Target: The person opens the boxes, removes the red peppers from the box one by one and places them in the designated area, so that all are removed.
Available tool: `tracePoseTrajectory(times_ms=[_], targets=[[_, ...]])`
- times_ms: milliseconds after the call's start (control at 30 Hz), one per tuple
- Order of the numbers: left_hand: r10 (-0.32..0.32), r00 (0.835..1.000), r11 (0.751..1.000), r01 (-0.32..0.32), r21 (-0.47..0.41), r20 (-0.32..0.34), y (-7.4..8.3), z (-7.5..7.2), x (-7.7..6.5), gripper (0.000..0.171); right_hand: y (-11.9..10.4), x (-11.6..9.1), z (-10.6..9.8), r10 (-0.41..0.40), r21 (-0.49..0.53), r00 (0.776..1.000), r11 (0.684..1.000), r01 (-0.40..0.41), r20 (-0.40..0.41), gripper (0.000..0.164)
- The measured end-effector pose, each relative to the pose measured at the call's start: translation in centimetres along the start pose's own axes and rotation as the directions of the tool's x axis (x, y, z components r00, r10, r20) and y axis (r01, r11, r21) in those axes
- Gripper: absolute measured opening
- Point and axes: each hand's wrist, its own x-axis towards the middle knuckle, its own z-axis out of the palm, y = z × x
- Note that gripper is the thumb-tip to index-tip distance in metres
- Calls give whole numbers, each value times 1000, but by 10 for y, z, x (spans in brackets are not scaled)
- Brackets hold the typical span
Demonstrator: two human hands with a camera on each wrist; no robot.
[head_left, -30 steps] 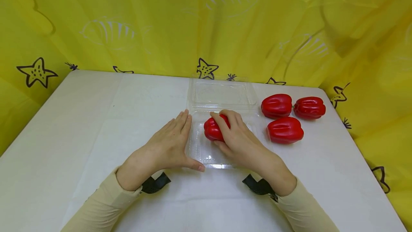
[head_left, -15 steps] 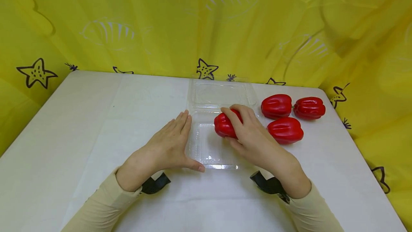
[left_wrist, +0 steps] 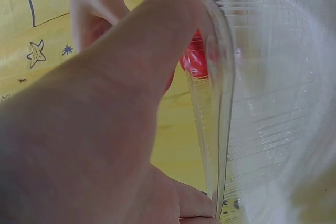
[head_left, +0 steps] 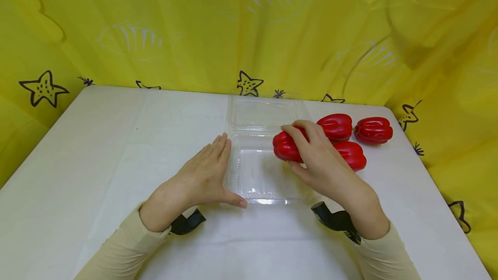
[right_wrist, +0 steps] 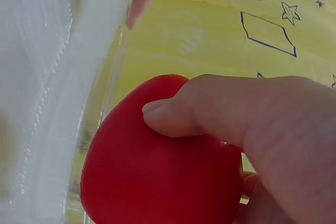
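My right hand [head_left: 317, 154] grips a red bell pepper [head_left: 285, 147] over the right part of a clear plastic clamshell box [head_left: 254, 176]. In the right wrist view the thumb [right_wrist: 178, 111] lies across the held pepper [right_wrist: 157, 166], beside the box's clear wall. My left hand [head_left: 202, 174] lies along the box's left side, fingers straight and thumb spread at its front corner. The left wrist view shows this hand [left_wrist: 105, 98] right at the box's rim [left_wrist: 228, 77]. The box's lid [head_left: 268, 113] lies folded back, away from me.
To the right of the box lie three more red bell peppers: one at the back [head_left: 336, 126], one at the far right [head_left: 373, 130] and a nearer one [head_left: 352, 154], partly hidden by my right hand. A yellow patterned curtain [head_left: 194, 33] hangs behind the white table [head_left: 97, 163].
My right hand has moved to the right with the bell pepper, from over the middle of the box to over its right part. My left hand has stayed at the box's left side.
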Motion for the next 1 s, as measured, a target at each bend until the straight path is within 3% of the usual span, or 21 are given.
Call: tracePoseTrajectory(times_ms=[333,667,1000], targets=[[-9,1000,1000,9,-8,8,1,-1,0,141,10,-5,-14,77,-11,997,997,-77,-15,75],[-9,1000,1000,9,-7,6,1,-1,-1,140,21,-11,-24,71,2,993,997,-71,-91,63],[-6,1000,1000,6,-3,6,0,0,-1,141,31,-17,-38,165,-5,983,986,-166,-76,74]])
